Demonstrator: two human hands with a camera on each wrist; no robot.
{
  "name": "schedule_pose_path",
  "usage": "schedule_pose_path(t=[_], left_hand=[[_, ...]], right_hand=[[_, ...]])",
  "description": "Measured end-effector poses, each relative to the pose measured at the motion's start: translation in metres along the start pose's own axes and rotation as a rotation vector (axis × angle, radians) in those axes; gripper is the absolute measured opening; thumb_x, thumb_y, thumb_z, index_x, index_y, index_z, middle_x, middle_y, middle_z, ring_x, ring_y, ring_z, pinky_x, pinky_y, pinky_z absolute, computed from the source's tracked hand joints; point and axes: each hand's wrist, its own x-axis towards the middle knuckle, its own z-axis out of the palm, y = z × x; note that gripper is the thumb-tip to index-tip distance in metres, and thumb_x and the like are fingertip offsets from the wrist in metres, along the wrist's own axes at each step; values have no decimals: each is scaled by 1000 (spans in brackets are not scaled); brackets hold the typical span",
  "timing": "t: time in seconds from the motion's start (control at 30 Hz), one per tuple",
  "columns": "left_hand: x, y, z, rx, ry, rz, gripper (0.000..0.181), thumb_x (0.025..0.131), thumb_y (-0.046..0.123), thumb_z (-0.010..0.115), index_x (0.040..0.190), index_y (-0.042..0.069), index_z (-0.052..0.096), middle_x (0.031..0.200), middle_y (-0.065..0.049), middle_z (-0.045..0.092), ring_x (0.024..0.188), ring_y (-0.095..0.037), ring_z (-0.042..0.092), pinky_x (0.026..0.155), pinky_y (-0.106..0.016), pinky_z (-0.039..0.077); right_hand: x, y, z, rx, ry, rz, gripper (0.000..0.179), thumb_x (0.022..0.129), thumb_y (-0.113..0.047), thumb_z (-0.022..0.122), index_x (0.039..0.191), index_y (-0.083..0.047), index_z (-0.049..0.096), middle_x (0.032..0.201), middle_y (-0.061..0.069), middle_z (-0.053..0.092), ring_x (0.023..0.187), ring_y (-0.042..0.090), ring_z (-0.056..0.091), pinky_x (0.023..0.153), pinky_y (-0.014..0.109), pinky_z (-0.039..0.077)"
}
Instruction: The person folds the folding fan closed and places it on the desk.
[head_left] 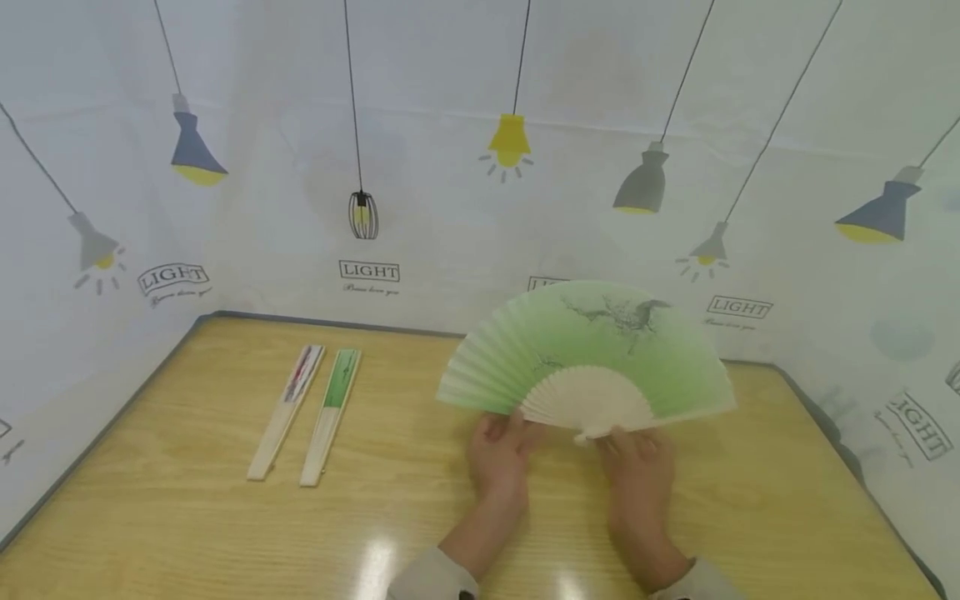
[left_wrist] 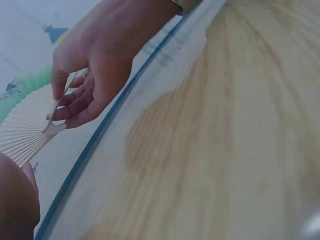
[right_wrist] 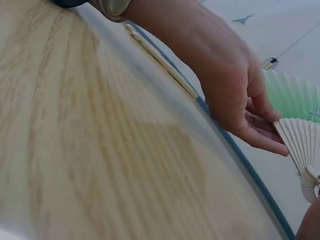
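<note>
A spread folding fan [head_left: 600, 333] with pale ribs and green-to-white pleated leaf, printed with a dark branch, stands raised over the table. My left hand [head_left: 498, 458] pinches its left outer rib between thumb and fingers. At the opposite outer rib, near the pivot, my right hand [head_left: 641, 471] grips it likewise. Looking across, the left wrist view has the right hand [left_wrist: 95, 65] on the fan's rib [left_wrist: 59, 100], with the left hand [left_wrist: 17, 200] cut off in front. In the right wrist view the left hand [right_wrist: 230, 85] holds the edge of the fan [right_wrist: 302, 140].
Two folded fans lie side by side on the table's left: one with a white and reddish leaf [head_left: 287, 412], one with a green leaf [head_left: 330, 417]. White sheeting [head_left: 442, 208] printed with lamps rises behind and beside the wooden table [head_left: 187, 517].
</note>
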Motion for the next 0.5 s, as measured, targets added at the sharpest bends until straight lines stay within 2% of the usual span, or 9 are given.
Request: schedule_pose_path(t=[0.03,0.07,0.1,0.2,0.23,0.33,0.4,0.5], left_hand=[[2,1,-2,-5,3,6,17,88,-2,64,104,-7,59,103,-17,63,92,-26,65,86,-45,55],[4,1,-5,-9,4,11,17,88,-3,64,104,-8,59,103,-18,63,93,-27,65,85,-45,55],[6,2,-7,-11,10,13,17,88,-5,63,104,-7,60,104,-19,63,93,-28,65,84,-44,55],[10,1,-13,-27,26,27,18,87,-7,62,105,-8,60,105,-20,63,95,-30,65,82,-44,56],[11,1,-15,-24,30,32,19,87,-6,62,106,-8,61,105,-20,63,95,-30,65,81,-43,56],[15,-1,-19,-14,26,60,23,86,-4,65,108,-6,62,104,-20,64,93,-30,66,80,-43,57],[17,-1,-19,-3,14,87,23,86,-3,67,108,-6,63,103,-19,65,90,-29,67,80,-43,57],[18,1,-20,5,9,112,20,86,-2,67,106,-5,64,100,-17,64,87,-26,67,80,-44,57]], right_hand=[[1,1,5,66,17,28,19,86,4,66,102,-1,57,93,-1,64,84,9,60,81,22,52],[-2,-7,20,200,135,111,23,83,10,67,100,4,52,92,6,63,82,16,62,79,29,56],[-2,-9,27,259,182,154,26,84,12,65,102,3,49,93,9,61,82,19,63,78,34,57],[-3,-14,42,192,277,241,25,88,15,56,102,-1,43,88,6,57,79,18,62,78,35,58],[-3,-13,44,168,286,241,22,89,16,54,99,0,43,84,5,57,76,17,61,77,34,58],[-2,-11,49,10,303,237,21,90,13,54,99,-2,42,77,1,56,77,14,57,80,30,56],[-2,-9,50,-32,300,210,22,90,12,55,100,-2,42,75,0,56,78,13,56,81,28,56],[-3,-7,52,-59,289,199,30,90,9,58,109,-4,39,81,0,56,81,12,56,84,26,54]])
